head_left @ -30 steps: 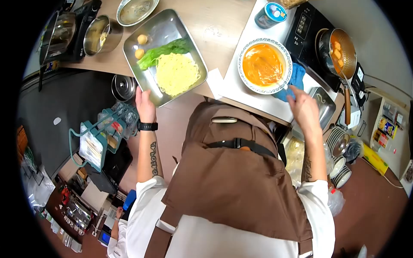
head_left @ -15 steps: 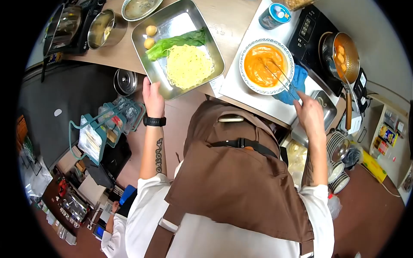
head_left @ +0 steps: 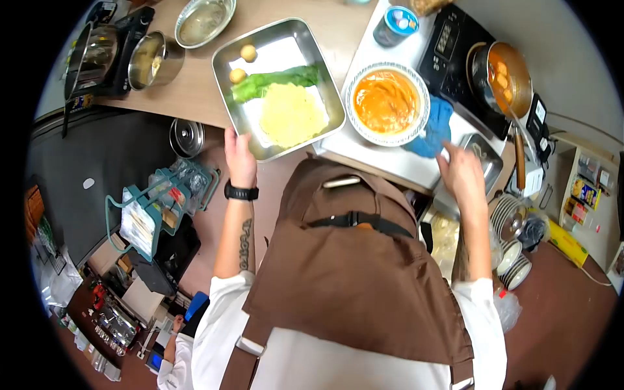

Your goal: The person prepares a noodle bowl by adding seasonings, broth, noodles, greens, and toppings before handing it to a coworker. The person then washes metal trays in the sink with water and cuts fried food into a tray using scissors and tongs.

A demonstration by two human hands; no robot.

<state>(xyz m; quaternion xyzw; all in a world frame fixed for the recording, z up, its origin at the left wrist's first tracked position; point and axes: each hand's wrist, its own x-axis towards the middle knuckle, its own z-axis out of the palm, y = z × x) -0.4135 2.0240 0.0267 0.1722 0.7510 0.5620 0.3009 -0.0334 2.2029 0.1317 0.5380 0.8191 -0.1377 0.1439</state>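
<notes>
My left hand (head_left: 240, 159) grips the near left corner of a steel tray (head_left: 224, 107). In the tray are yellow noodles (head_left: 292, 116), a green lettuce leaf (head_left: 276, 81) and two brown eggs (head_left: 248, 53). The tray's right side is close beside a patterned bowl (head_left: 421, 107) of thick orange sauce (head_left: 386, 102). My right hand (head_left: 463, 172) hovers by a blue cloth (head_left: 437, 127), to the right of the bowl. Its fingers are drawn together and slightly blurred; what they hold is hidden.
A pan (head_left: 520, 84) of orange pieces sits on a black cooker (head_left: 445, 49) at right. A steel container (head_left: 497, 166) lies beyond my right hand. A can (head_left: 393, 27), a metal bowl (head_left: 203, 23) and a pot (head_left: 155, 60) stand farther back. Another person's sleeve (head_left: 175, 374) shows lower left.
The tray has shifted right toward the bowl, with my left hand on it. The thin metal utensil my right hand held in the sauce is out of the bowl and no longer visible.
</notes>
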